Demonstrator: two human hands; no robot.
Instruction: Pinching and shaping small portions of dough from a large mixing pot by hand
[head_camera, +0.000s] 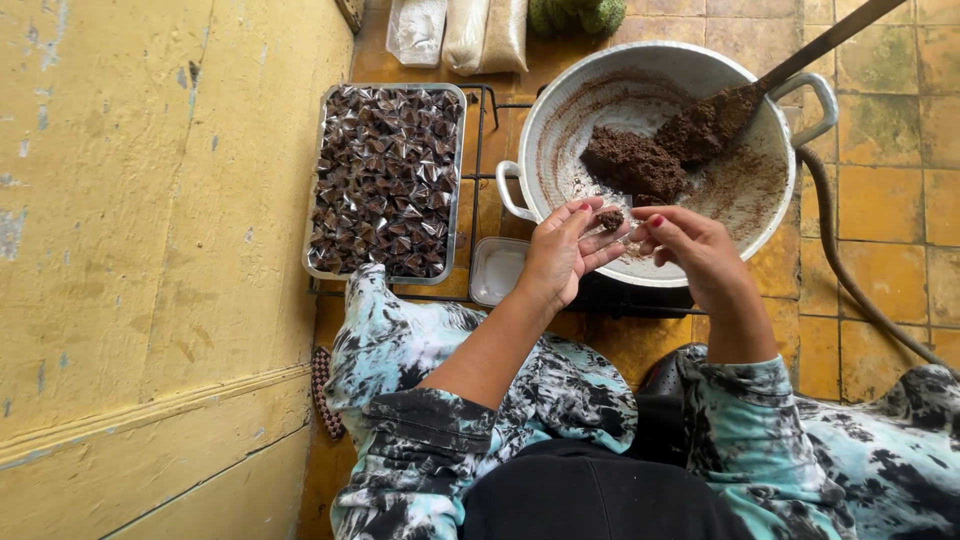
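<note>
Furthest left, we see a yellow wall (150, 250), then a metal tray (318, 200) packed with small dark sweets in clear twisted wrappers, and just beside it a small clear tub (497, 270). Next, our left hand (563, 255) lies open and slightly cupped, a lump of brown paste (609, 218) resting on a clear wrapper across its fingertips, while our right hand (695, 250) pinches that wrapper's edge, fingers nearly closed. Both hover over the near rim of a big white pan (560, 110) holding more brown paste under a wooden spoon (800, 60).
</note>
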